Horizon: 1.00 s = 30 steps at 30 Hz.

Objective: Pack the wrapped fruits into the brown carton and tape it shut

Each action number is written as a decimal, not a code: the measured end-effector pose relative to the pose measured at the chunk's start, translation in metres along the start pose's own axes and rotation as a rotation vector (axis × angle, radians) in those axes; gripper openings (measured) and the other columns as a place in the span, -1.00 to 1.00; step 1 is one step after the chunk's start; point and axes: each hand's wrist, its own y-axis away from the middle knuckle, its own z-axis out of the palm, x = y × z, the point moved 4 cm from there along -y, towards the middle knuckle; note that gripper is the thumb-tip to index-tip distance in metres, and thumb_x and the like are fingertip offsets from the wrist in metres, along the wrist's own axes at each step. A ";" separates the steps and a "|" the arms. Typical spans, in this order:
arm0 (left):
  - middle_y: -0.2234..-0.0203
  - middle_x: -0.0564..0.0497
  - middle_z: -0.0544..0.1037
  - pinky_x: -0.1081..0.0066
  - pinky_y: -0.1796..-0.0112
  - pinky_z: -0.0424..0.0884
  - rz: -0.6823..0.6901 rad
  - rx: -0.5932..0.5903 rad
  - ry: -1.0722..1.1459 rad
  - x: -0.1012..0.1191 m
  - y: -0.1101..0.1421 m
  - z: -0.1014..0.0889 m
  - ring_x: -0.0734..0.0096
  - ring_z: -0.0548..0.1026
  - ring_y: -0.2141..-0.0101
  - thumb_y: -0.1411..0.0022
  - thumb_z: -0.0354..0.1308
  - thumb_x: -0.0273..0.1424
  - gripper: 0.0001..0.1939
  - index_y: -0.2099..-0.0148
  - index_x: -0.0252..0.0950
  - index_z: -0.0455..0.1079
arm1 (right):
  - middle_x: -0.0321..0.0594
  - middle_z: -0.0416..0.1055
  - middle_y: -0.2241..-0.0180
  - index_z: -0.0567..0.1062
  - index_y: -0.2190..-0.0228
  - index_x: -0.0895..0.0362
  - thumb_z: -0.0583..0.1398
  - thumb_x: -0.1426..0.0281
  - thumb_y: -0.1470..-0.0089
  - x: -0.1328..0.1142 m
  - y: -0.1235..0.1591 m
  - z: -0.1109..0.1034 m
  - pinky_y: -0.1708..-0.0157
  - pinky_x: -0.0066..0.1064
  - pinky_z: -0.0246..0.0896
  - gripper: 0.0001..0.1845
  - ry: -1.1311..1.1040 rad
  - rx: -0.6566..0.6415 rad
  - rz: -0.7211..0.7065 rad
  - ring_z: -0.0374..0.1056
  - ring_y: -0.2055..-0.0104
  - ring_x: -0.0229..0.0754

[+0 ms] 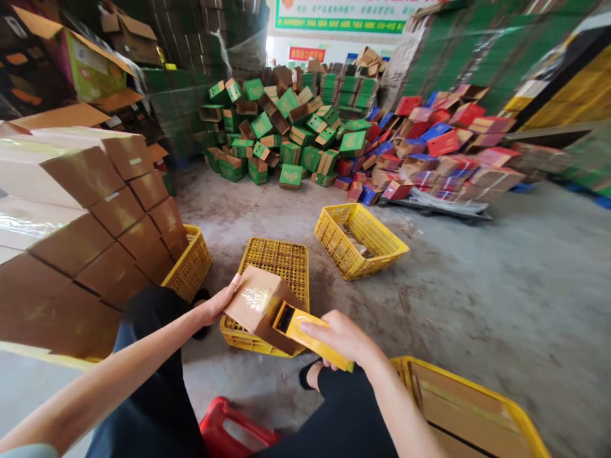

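A small brown cardboard box (252, 299) with shiny clear tape on top rests tilted on an upturned yellow plastic crate (274, 257) between my knees. My left hand (222, 302) grips the box at its left edge, fingers against the side. In my right hand (341, 337) is a yellow hand-held tool (312, 337) with a dark opening at its head; its exact kind is unclear. The tool's head is at the right side of the box, and whether it touches I cannot tell. My right fingers wrap round its body, partly hidden underneath.
Stacked brown boxes (95, 248) rise at my left. A yellow basket (360, 242) with scraps stands ahead; another crate (477, 388) holds boxes at lower right. A red stool (233, 432) is below me. Green boxes (286, 140) and red-blue boxes (439, 143) are piled behind.
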 end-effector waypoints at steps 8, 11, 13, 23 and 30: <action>0.12 -0.31 0.68 0.19 0.01 0.52 0.012 0.139 0.046 -0.073 -0.038 -0.012 -0.10 0.60 -0.02 -0.12 -0.18 0.50 0.08 -0.05 -0.38 0.55 | -0.20 0.46 0.73 0.52 0.61 0.13 0.33 0.00 -0.12 -0.014 -0.050 0.025 0.71 -0.47 0.24 -0.49 -0.030 -0.129 0.079 0.37 0.73 -0.18; 0.07 -0.32 0.66 0.13 -0.11 0.44 0.096 0.276 -0.076 -0.068 -0.045 -0.045 -0.20 0.52 -0.14 -0.21 -0.20 0.44 0.06 -0.07 -0.46 0.55 | -0.25 0.43 0.74 0.52 0.55 0.14 0.22 0.07 -0.28 -0.014 -0.088 0.050 0.66 -0.48 0.30 -0.51 -0.033 -0.150 0.108 0.35 0.73 -0.22; -0.07 -0.33 0.60 0.09 -0.22 0.34 0.218 0.322 -0.146 -0.061 -0.044 -0.061 -0.17 0.45 -0.22 -0.31 -0.24 0.36 0.02 -0.18 -0.48 0.50 | -0.24 0.43 0.74 0.51 0.56 0.15 0.20 0.11 -0.31 -0.017 -0.109 0.061 0.64 -0.48 0.32 -0.50 0.013 -0.151 0.130 0.34 0.72 -0.22; -0.47 -0.48 -0.05 -0.13 -0.41 -0.11 0.934 -0.070 -1.151 -0.067 -0.036 -0.006 -0.20 -0.11 -0.48 -0.32 0.04 0.25 0.12 -0.56 -0.46 -0.16 | -0.23 0.46 0.67 0.53 0.53 0.12 0.23 -0.01 -0.24 -0.008 -0.126 0.062 0.60 -0.44 0.35 -0.49 0.057 -0.189 0.137 0.42 0.65 -0.17; -0.48 -0.49 -0.09 -0.12 -0.41 -0.14 0.991 -0.069 -1.227 -0.071 -0.046 -0.009 -0.26 -0.09 -0.47 -0.24 0.12 0.28 0.20 -0.56 -0.46 -0.19 | -0.21 0.48 0.66 0.53 0.46 0.13 0.14 -0.11 -0.26 0.001 -0.126 0.064 0.60 -0.43 0.35 -0.42 0.052 -0.249 0.088 0.43 0.64 -0.16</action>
